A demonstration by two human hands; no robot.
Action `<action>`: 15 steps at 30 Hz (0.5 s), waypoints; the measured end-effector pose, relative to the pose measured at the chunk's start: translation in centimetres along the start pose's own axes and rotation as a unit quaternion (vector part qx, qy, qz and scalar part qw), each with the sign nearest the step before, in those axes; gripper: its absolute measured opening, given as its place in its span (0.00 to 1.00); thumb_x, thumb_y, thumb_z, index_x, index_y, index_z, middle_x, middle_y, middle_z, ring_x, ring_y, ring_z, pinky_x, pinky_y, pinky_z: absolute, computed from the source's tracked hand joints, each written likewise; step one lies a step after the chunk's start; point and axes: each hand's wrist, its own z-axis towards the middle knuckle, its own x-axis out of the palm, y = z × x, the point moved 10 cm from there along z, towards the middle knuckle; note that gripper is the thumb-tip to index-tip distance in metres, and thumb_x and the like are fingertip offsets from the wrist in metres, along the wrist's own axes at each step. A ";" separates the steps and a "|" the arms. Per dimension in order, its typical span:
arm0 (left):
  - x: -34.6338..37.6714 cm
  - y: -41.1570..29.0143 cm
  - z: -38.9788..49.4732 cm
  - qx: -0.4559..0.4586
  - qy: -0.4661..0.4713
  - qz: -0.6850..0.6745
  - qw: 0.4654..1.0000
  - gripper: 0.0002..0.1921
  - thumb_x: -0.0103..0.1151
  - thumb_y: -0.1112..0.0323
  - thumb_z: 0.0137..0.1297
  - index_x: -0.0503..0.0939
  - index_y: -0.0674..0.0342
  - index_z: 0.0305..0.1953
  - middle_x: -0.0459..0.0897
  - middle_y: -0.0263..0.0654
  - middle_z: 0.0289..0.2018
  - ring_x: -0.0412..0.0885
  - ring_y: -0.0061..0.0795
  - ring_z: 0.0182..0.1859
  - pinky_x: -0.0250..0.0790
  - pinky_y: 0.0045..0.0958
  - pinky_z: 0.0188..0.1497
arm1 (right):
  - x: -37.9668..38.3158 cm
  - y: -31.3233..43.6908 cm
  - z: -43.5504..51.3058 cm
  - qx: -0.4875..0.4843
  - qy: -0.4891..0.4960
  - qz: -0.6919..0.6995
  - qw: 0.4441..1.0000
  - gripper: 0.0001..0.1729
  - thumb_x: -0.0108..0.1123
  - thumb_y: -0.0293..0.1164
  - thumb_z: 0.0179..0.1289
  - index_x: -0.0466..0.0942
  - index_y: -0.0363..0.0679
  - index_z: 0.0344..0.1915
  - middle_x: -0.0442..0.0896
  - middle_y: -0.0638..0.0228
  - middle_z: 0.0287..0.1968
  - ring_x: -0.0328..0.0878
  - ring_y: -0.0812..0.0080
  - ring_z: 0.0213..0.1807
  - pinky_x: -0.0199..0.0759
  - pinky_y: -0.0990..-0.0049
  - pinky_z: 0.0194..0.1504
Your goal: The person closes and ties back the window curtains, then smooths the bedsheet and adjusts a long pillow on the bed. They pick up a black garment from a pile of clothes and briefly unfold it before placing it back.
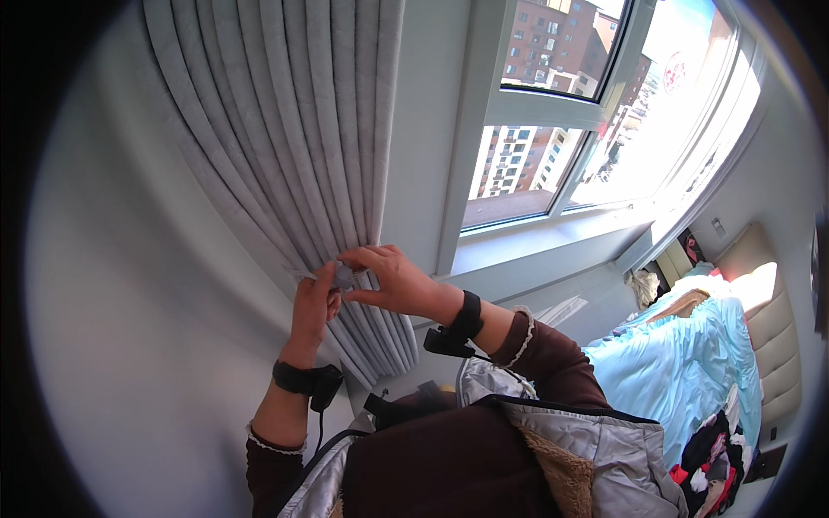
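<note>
A grey curtain (311,129) hangs in folds and is drawn in at a narrow place by a pale, partly see-through tieback (343,275). My left hand (314,307) is at the left edge of the gathered folds, its thumb and fingers closed on the tieback. My right hand (395,281) reaches over the front of the folds from the right; its fingers and thumb are curved around the tieback's bow-like middle part. Whether the right fingertips pinch it is hard to tell. Below the hands the curtain's lower end spreads out again.
A window (531,110) with a sill (505,252) lies right of the curtain. Further right stands a bed with a light blue quilt (673,349), a padded headboard (771,317) and a heap of clothes (712,460). A plain wall (162,362) runs close along the left.
</note>
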 end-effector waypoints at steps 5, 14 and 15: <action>-0.3 0.8 0.2 -0.036 0.008 -0.009 0.999 0.23 0.46 0.44 0.63 0.63 0.55 0.18 0.56 0.24 0.11 0.54 0.14 0.12 0.45 0.18 0.13 | 0.4 -0.3 0.1 0.005 0.011 -0.020 1.000 0.25 0.63 0.36 0.51 0.69 0.42 0.49 0.77 0.62 0.40 0.73 0.64 0.46 0.57 0.67 0.54; 0.1 0.9 -0.2 -0.070 0.011 -0.050 0.996 0.24 0.45 0.43 0.63 0.60 0.54 0.18 0.54 0.24 0.10 0.53 0.14 0.11 0.43 0.19 0.13 | 0.6 -0.2 0.4 -0.035 -0.022 -0.032 0.999 0.23 0.63 0.35 0.50 0.74 0.41 0.47 0.77 0.62 0.38 0.73 0.63 0.42 0.60 0.67 0.52; 0.0 1.2 -0.2 -0.086 0.004 -0.051 0.995 0.24 0.45 0.43 0.63 0.61 0.54 0.18 0.54 0.24 0.10 0.53 0.14 0.11 0.43 0.18 0.13 | 0.6 -0.2 0.4 -0.036 -0.024 -0.030 0.999 0.22 0.63 0.35 0.50 0.74 0.41 0.47 0.77 0.62 0.38 0.73 0.62 0.42 0.60 0.67 0.52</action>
